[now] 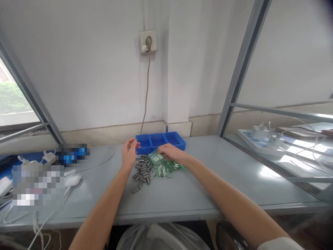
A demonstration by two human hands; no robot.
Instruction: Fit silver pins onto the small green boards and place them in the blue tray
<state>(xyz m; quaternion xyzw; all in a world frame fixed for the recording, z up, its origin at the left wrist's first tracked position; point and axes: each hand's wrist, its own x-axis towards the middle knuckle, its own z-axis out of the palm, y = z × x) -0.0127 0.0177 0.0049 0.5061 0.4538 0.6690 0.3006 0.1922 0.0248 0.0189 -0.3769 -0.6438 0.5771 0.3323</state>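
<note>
Between my hands lie a heap of short grey metal cylinders (pixel 142 169) and a pile of small clear-green plastic bags (pixel 165 169) with small pieces in them. My right hand (pixel 170 152) is closed on one green plastic bag (pixel 155 157) at the top of that pile. Beside the left end of a blue three-compartment tray (pixel 144 150), my left hand (pixel 129 151) is raised with its fingers loosely bent and apart. Nothing shows in it. The tray stands behind both piles, and my right hand is in front of its right part.
On the grey table (pixel 192 194), white chargers and cables (pixel 73 180) lie at the left, near a blurred patch. Metal frame posts (pixel 241 59) rise at both sides. Beyond the right post are a white power strip (pixel 257 140) and plugs. A wall socket (pixel 148 41) has a cord hanging down.
</note>
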